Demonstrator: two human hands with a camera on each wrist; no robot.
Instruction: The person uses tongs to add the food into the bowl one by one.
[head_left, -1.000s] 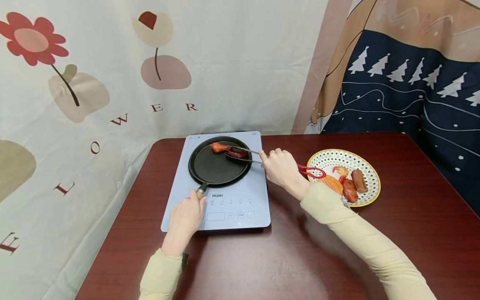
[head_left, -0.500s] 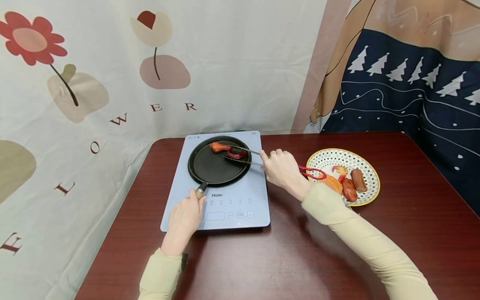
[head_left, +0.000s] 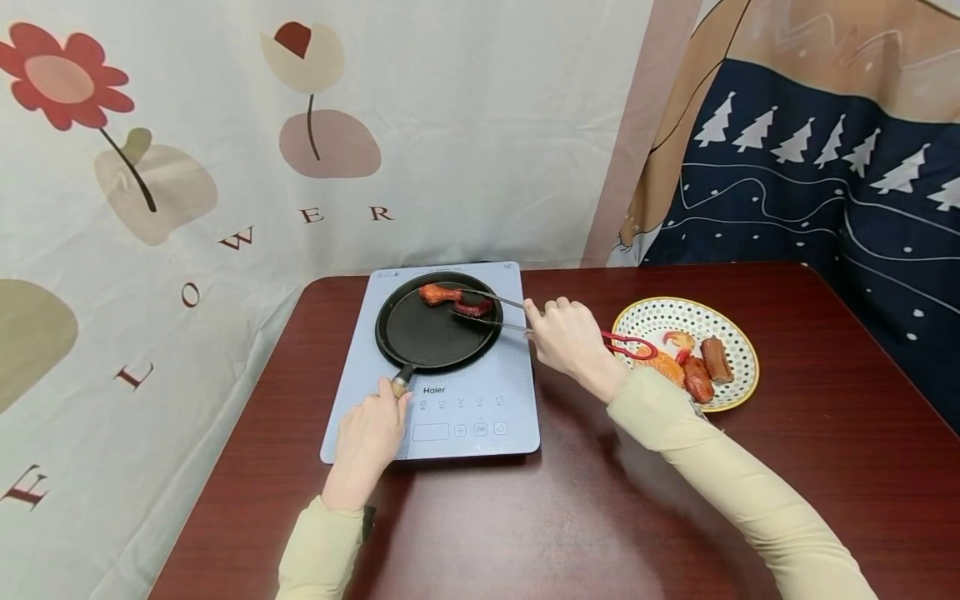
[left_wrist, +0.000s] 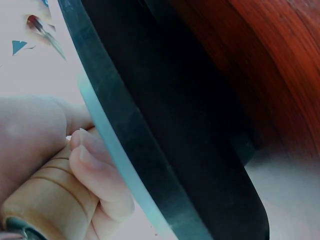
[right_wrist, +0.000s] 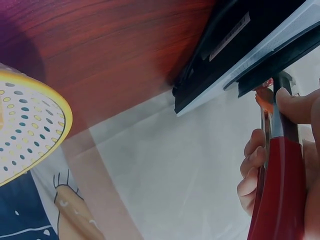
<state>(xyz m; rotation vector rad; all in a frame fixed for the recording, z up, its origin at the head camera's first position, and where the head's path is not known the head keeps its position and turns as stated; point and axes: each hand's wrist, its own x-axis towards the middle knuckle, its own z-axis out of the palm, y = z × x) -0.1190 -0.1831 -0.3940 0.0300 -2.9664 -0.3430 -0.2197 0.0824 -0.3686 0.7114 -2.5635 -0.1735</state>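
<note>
My left hand grips the wooden handle of a flat black frying pan, which sits on a pale blue induction cooker. In the pan's far right part lie a reddish-orange drumstick and a dark red, curled octopus tentacle. My right hand holds metal tongs with red handles, reaching in from the right. Their two arms are spread, one on each side of the tentacle, and the far tip lies by the drumstick's thin end. Whether the tips touch either piece I cannot tell.
To the right, a dotted oval plate with a yellow rim bears a salmon slice, a shrimp, a sausage and a brown meat piece. A printed curtain hangs behind the dark red table.
The tongs and my right hand have shifted very slightly, and the tentacle has moved a little between the tongs' arms. The pan and my left hand hold their place.
</note>
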